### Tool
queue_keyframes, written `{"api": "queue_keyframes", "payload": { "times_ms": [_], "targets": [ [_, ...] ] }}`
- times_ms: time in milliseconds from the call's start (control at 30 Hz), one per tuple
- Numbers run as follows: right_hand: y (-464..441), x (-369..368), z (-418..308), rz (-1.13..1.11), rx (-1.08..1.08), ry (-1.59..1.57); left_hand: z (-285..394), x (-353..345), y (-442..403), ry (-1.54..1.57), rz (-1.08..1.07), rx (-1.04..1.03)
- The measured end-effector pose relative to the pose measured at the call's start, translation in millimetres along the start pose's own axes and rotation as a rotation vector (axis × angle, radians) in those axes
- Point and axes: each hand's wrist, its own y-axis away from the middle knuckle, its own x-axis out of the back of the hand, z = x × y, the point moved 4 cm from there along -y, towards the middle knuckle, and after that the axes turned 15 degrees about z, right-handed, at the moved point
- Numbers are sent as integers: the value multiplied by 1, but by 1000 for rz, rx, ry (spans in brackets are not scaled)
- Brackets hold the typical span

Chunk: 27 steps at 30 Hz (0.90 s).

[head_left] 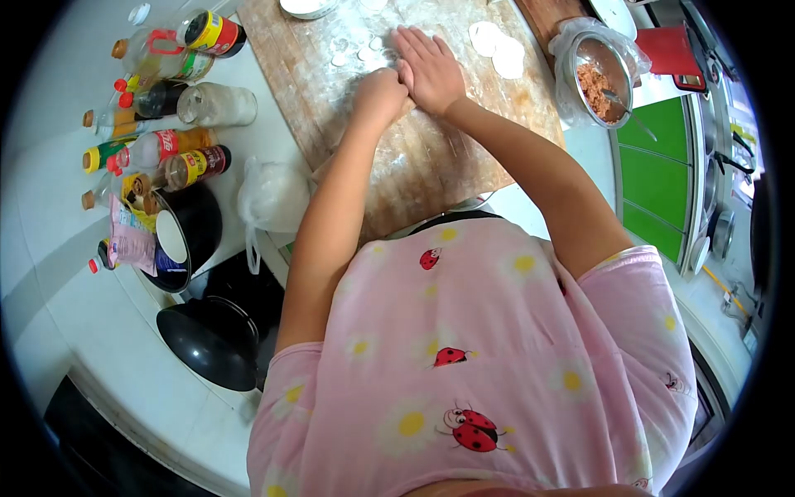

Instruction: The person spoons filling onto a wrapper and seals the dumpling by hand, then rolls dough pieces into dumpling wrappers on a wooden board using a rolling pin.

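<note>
Both hands are over a floured wooden board (397, 157). My left hand (382, 98) is closed, with its fingers curled; what it grips, if anything, I cannot make out. Against it, my right hand (432, 73) lies palm down with its fingers stretched out. Small pieces of dough (365, 53) sit on the board beyond my left hand. To the right of my right hand are flat round dough wrappers (507, 60), partly overlapping. A white bowl (308, 7) is at the board's far edge, cut off by the frame.
Several bottles (170, 145) crowd the left side, above a black pot (199, 228) and a black wok (207, 340). A white plastic bag (273, 199) lies by the board's left edge. At the right, a metal bowl (599, 83) holds orange-brown filling and a spoon.
</note>
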Motion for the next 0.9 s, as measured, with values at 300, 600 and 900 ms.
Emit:
{"api": "queue_keyframes", "payload": {
  "times_ms": [300,600,900],
  "targets": [
    [22,10,0,-77,56,15,-29,-22,-9,72,-54,70],
    [48,33,-3,-102,7,2,-39,-18,-6,39,-74,70],
    [57,42,-8,-133,5,-19,-57,-16,-8,310,-96,348]
  ]
}}
